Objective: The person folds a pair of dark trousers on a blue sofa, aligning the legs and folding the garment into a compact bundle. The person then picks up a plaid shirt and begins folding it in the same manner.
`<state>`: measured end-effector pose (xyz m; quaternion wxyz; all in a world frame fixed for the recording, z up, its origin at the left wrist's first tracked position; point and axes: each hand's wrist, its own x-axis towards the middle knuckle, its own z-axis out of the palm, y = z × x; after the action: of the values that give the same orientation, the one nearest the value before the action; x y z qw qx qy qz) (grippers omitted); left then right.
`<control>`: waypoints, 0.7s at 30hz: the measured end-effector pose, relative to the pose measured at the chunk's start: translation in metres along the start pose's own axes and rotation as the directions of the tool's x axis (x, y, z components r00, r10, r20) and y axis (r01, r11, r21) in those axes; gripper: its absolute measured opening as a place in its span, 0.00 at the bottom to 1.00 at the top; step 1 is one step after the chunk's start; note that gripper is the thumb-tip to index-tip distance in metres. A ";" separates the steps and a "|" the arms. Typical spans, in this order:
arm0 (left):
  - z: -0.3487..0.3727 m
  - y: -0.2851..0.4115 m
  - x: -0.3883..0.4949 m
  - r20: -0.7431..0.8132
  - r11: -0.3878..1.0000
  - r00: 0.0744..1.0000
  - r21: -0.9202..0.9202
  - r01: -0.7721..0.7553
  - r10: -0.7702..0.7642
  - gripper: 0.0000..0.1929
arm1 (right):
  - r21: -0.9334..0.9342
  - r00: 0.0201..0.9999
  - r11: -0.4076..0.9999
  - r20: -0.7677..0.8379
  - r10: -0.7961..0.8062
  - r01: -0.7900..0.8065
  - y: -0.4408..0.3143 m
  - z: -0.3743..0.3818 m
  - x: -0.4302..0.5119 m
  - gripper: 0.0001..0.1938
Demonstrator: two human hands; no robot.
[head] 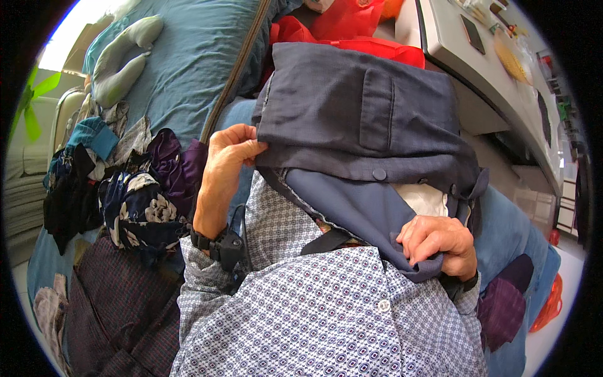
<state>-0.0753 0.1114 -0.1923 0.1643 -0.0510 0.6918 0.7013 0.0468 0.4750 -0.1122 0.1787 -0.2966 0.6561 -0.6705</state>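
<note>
A dark navy trouser-like garment [320,103] lies across my lap, with a buttoned flap pocket facing up. My left hand [235,146] pinches its left edge between thumb and fingers. Lower on the right, my right hand [440,245] grips a bunched dark part of the same garment. Between the hands the cloth is folded open, showing a smoother blue-grey inner side [348,198] and a patch of white lining [421,200]. A dark button [379,175] sits on the front band. Parts of the garment under my right hand are hidden.
Crumpled clothes, among them a navy floral piece [146,209] and a dark checked garment [122,301], lie on my left. A grey neck pillow [125,61] rests on the blue bedding [188,61]. Red bags [348,23] lie ahead; a white table [452,42] holds a phone [472,34].
</note>
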 end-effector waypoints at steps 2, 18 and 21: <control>-0.005 -0.001 0.001 -0.025 0.995 0.996 -0.050 -0.085 0.084 0.02 | 0.009 1.000 1.000 0.024 -0.001 0.001 -0.002 0.000 0.001 0.08; -0.029 0.015 0.002 -0.135 0.948 0.991 -0.318 -0.030 -0.014 0.03 | 0.023 0.995 0.999 0.094 0.026 -0.028 -0.015 0.005 0.009 0.04; -0.032 0.003 0.001 -0.146 0.915 0.931 -0.285 0.286 -0.336 0.02 | 0.067 0.997 0.997 0.075 0.024 -0.029 -0.016 0.007 0.010 0.03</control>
<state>-0.0818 0.0803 -0.1909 0.1988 -0.2490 0.5900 0.7419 0.0458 0.4645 -0.0949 0.2219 -0.3062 0.6298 -0.6785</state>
